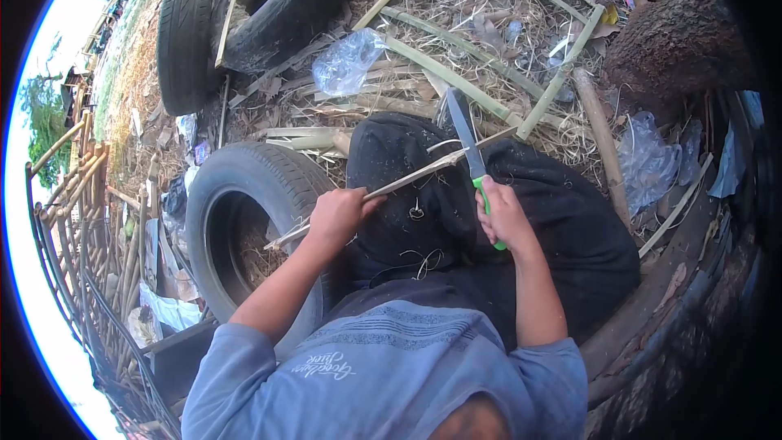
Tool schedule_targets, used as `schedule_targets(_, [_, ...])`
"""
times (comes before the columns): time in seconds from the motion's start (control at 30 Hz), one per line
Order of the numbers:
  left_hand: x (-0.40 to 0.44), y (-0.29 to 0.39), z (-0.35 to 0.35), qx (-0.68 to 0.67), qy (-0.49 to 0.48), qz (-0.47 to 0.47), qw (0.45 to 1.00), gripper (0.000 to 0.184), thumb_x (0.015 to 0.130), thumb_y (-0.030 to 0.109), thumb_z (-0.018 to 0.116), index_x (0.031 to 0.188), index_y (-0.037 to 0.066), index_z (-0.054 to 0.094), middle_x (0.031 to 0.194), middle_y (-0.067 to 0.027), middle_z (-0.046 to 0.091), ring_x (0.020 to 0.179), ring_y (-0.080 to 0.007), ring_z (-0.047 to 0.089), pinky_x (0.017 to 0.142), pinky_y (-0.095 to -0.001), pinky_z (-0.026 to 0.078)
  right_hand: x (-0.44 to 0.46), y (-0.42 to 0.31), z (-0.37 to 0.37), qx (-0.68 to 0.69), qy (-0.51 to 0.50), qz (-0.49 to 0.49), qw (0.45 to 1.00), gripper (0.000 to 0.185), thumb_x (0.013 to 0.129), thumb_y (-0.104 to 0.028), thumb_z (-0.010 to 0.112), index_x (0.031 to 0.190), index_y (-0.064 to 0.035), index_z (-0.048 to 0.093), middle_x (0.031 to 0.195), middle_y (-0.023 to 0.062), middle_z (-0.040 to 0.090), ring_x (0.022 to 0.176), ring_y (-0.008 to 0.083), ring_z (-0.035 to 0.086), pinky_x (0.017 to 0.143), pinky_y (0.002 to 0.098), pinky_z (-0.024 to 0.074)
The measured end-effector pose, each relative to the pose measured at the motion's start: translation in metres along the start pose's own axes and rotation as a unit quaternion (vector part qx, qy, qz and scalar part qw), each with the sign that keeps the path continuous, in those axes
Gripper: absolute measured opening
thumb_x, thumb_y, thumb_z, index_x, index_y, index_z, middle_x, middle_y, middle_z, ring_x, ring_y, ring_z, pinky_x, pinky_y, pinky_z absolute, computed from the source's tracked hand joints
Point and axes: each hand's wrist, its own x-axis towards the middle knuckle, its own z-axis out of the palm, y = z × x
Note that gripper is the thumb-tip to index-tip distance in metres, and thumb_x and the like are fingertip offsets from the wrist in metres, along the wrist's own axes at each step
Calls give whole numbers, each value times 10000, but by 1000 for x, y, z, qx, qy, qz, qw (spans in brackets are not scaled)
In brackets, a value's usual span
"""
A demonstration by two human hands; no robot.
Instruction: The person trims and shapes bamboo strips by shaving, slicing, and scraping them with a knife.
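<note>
The person's blue shirt (391, 358) was nearest, with dark trousers (562, 220) spread just beyond it. Over the lap, the left hand (338, 216) was closed around a thin wooden stick (415, 174), which slanted from near left to far right across the trousers. The right hand (501, 213) was wrapped around the green handle of a knife (464, 129), its blade pointing away from the body. The blade crossed the stick toward its far right end; whether the two touched could not be told. A few pale shavings (428, 261) lay on the trousers.

To the left, beside the left forearm, was a worn tyre (216, 195). To the right, a thick pole (601, 143) lay near a crumpled clear plastic sheet (648, 161).

Farther out, pale green strips (456, 77) lay across straw-littered ground, with a clear plastic bag (346, 63) at their left. At the far left were two more tyres (186, 41), and at the far right stood a rough tree trunk (676, 45).
</note>
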Motion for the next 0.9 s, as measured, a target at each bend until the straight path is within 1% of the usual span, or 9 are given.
schedule_targets(0.1, [2,3,-3,6,0,-1,1000,447,883,466,595,760,42,664,671,-189,636,670,-380,645,630,-473,511,7,3,-1,51,53,-21,997,463,1023,-445,346,745,-84,430,499,-19,381,311,75,348,284,242,302])
schedule_targets(0.23, [0,-3,3,2,12,17,1000,477,882,485,588,746,33,658,663,-194,631,668,-383,643,631,-475,510,1,-3,-3,-39,3,-15,999,471,1022,-455,349,746,-83,434,496,-18,376,315,70,344,285,239,292])
schedule_targets(0.33, [1,-1,1,-16,8,5,1000,483,884,485,586,735,30,652,658,-195,628,666,-387,640,633,-478,509,10,6,-1,18,36,-36,999,477,1021,-462,349,747,-81,437,495,-18,377,316,69,346,289,238,294])
schedule_targets(0.4, [-1,-1,0,-7,-4,-3,1000,456,886,463,596,764,29,666,671,-204,624,676,-393,632,639,-480,497,9,7,6,16,0,-7,1000,475,1021,-464,350,752,-82,441,495,-20,376,317,68,348,293,236,296])
schedule_targets(0.5, [3,0,-3,-11,-10,-6,1000,431,888,442,605,792,29,682,682,-213,619,686,-401,622,646,-484,486,12,4,-5,38,58,-41,997,470,1016,-472,347,757,-89,429,501,-12,357,325,75,316,303,233,298])
schedule_targets(0.67, [3,0,-2,-19,-7,0,1000,439,887,450,604,789,29,683,680,-214,618,684,-403,623,648,-485,487,7,3,-4,-18,12,-33,999,459,1017,-466,355,766,-89,434,515,-13,356,336,75,324,309,236,304])
schedule_targets(0.73, [1,0,-2,-18,-6,-2,1000,442,887,454,603,789,31,684,679,-217,617,682,-404,621,646,-483,486,13,6,-4,33,83,-55,994,468,1015,-474,354,760,-89,434,517,-14,357,340,73,326,309,234,303])
schedule_targets(0.8, [-2,1,-4,-17,-14,-10,1000,442,887,454,603,788,30,684,680,-217,617,684,-404,622,645,-483,487,8,13,10,3,20,-16,1000,479,1019,-460,345,745,-79,442,493,-8,376,328,77,357,302,237,302])
schedule_targets(0.9, [3,3,-3,-20,-10,-5,1000,444,886,456,603,787,31,682,678,-218,616,683,-404,621,643,-483,487,8,4,-3,-3,55,-32,998,472,1021,-451,344,748,-78,440,491,-9,375,327,77,354,304,243,302])
